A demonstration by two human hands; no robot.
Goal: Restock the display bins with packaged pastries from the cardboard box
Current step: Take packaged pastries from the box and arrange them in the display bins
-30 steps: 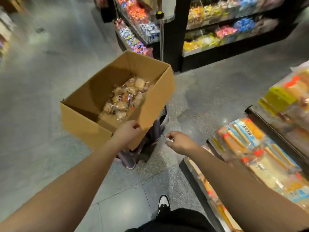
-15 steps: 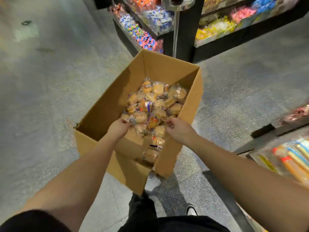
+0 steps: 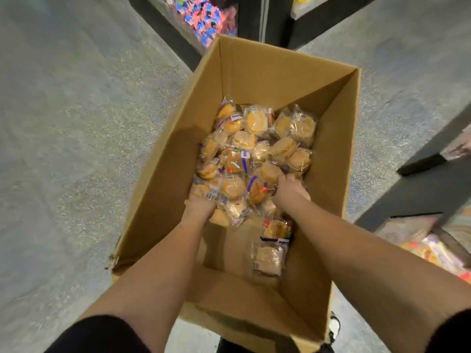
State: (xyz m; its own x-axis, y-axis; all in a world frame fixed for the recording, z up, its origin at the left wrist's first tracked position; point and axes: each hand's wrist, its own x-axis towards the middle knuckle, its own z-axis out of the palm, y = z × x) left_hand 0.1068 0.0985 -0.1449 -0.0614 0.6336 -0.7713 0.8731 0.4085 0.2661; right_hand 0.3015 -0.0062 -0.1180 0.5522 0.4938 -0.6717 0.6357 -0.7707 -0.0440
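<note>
An open cardboard box (image 3: 163,189) fills the middle of the view, seen from above. Several packaged pastries (image 3: 257,149), golden buns in clear wrappers, are heaped in its far half. Two loose packets (image 3: 270,256) lie nearer me on the box floor. My left hand (image 3: 200,206) is pushed into the near left edge of the heap, its fingers hidden under packets. My right hand (image 3: 289,189) is at the heap's near right edge, with its fingers curled around packets.
A black display shelf with small colourful sweets (image 3: 204,19) stands just beyond the box. A black shelf frame (image 3: 430,184) and a display bin of wrapped goods (image 3: 438,253) are at the right. Grey speckled floor (image 3: 76,123) lies to the left. My shoe (image 3: 334,324) is beside the box.
Both hands have gone from the box's near rim down into the heap of pastries. My head has come closer over the box.
</note>
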